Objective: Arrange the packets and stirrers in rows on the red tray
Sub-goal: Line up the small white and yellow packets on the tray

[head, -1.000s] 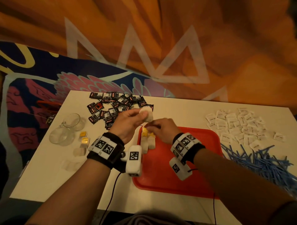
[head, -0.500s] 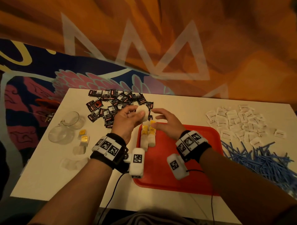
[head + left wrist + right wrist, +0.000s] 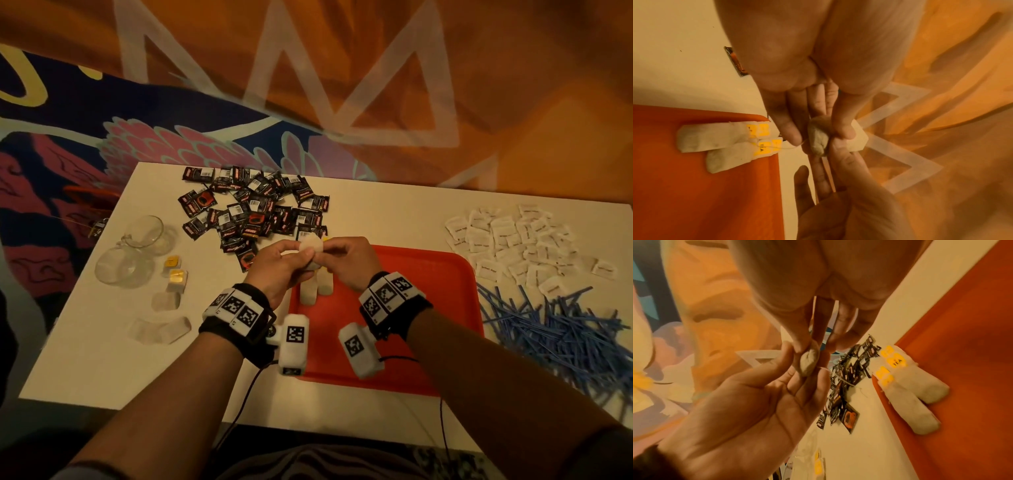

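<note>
My fingers, both hands, pinch tea bag above far-left corner of red tray; string dangling. Risk: string snags two laid bags, skewing row.

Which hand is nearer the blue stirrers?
Right. The right hand is over the red tray's far left corner, on the stirrers' side; the left hand is just beyond it, further left. Both pinch one tea bag, well away from the pile.

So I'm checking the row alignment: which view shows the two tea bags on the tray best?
Left wrist: both tea bags lie unobstructed. Right wrist shows them at its edge; head view hides them behind the hands.
</note>
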### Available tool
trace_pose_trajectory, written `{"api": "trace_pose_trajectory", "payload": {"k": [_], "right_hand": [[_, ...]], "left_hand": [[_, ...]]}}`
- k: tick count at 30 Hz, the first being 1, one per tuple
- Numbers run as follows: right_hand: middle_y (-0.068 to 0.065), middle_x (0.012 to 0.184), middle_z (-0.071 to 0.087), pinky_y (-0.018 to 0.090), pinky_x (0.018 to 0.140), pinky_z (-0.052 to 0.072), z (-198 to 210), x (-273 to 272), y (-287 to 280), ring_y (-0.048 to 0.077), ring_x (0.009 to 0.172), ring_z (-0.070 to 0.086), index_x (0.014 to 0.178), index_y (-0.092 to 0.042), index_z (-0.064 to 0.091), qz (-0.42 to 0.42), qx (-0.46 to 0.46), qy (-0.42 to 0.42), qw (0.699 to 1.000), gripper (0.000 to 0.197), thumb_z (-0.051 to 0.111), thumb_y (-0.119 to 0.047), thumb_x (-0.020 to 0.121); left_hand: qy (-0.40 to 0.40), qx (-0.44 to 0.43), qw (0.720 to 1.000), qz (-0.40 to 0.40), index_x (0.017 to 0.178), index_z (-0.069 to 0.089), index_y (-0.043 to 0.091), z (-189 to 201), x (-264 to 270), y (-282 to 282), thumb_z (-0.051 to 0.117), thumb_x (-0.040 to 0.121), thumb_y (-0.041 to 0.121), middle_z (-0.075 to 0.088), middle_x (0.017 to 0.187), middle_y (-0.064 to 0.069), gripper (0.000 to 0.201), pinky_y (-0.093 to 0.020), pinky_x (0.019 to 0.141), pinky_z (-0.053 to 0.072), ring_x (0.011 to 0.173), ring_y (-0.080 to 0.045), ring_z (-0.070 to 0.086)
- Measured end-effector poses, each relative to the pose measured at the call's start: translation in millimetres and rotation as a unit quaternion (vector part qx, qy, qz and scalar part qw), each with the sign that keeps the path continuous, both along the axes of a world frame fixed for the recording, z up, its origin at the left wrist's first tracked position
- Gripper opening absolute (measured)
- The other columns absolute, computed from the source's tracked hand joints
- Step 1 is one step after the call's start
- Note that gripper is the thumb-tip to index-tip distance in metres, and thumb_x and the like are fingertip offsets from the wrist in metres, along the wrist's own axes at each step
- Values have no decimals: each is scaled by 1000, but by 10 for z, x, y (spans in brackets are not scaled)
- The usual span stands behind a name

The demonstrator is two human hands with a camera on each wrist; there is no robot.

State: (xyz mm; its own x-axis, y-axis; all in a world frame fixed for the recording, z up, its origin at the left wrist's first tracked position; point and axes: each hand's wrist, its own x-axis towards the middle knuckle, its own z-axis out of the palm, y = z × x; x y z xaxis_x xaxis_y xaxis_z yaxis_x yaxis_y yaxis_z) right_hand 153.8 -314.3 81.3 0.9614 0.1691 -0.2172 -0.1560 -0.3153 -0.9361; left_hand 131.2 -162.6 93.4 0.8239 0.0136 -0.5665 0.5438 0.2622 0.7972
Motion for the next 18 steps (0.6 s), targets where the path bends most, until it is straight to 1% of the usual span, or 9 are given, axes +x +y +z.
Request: {"api": "trace_pose_trajectory", "payload": {"k": [3, 5, 6, 8, 10, 12, 13, 15, 18], "right_hand": [[2, 80, 72, 33, 73, 52, -166, -77, 2, 12, 75, 64, 82, -16, 74, -10, -7, 44, 999, 1, 75, -15, 81], [6, 87, 73, 33, 74, 52, -343, -118, -25, 17, 82, 66, 89, -11, 75, -24, -43, 69, 996, 10, 75, -18, 81], [7, 91, 73, 29, 73, 52, -441, -136, -48, 19, 85, 67, 93, -9, 75, -24, -75, 80, 994, 13, 73, -19, 83], [5, 91, 70, 16, 59, 48, -640, -180, -90, 17, 80, 64, 95, -5, 72, -11, -124, 123, 985, 14, 68, -17, 88], [0, 85, 64, 14, 54, 42, -818, -228, -106, 13, 74, 60, 90, -10, 70, -7, -148, 178, 973, 8, 66, -16, 90], [3, 85, 64, 24, 64, 48, -959, -257, -114, 19, 81, 59, 85, -14, 68, -12, -170, 208, 963, 7, 64, -15, 90], [9, 90, 67, 31, 72, 51, -1006, -265, -108, 22, 85, 60, 90, -11, 70, -20, -172, 221, 960, 7, 64, -14, 90], [15, 105, 69, 39, 85, 52, -1066, -270, -82, 28, 94, 64, 104, -5, 71, -26, -190, 235, 953, 18, 63, -16, 91], [9, 110, 69, 38, 88, 53, -1126, -219, -28, 28, 101, 64, 107, -11, 71, -21, -236, 233, 943, 22, 64, -25, 91]], "left_hand": [[14, 26, 999, -17, 97, 61, 11, -135, -58, -2, 68, 91, 7, 74, 83, -11, 11, -30, 75, 57, 79, -21, 71], [29, 95, 994, -39, 96, 62, 13, -309, -103, 38, 73, 88, 10, 73, 88, -12, 13, -36, 77, 56, 84, -25, 69], [32, 158, 985, -58, 94, 63, 15, -420, -129, 64, 74, 87, 13, 72, 89, -9, 13, -38, 79, 56, 85, -24, 68], [12, 321, 938, -130, 90, 65, 19, -630, -196, 116, 73, 87, 17, 71, 92, -1, 9, -35, 79, 55, 87, -21, 67], [-16, 430, 879, -205, 93, 66, 19, -785, -269, 126, 67, 88, 17, 68, 98, 0, 5, -31, 78, 51, 93, -22, 65], [-47, 483, 831, -271, 102, 69, 18, -906, -320, 123, 64, 90, 18, 64, 108, -3, 12, -34, 85, 49, 100, -25, 61], [-62, 505, 807, -299, 108, 69, 19, -951, -335, 123, 62, 92, 19, 63, 112, -4, 18, -35, 89, 48, 104, -25, 59], [-96, 532, 772, -336, 117, 69, 22, -1034, -357, 137, 56, 94, 20, 61, 118, -3, 26, -38, 92, 48, 109, -26, 56], [-123, 554, 728, -386, 127, 65, 25, -1080, -384, 152, 51, 98, 20, 57, 127, 0, 32, -37, 90, 47, 113, -25, 48]]}}
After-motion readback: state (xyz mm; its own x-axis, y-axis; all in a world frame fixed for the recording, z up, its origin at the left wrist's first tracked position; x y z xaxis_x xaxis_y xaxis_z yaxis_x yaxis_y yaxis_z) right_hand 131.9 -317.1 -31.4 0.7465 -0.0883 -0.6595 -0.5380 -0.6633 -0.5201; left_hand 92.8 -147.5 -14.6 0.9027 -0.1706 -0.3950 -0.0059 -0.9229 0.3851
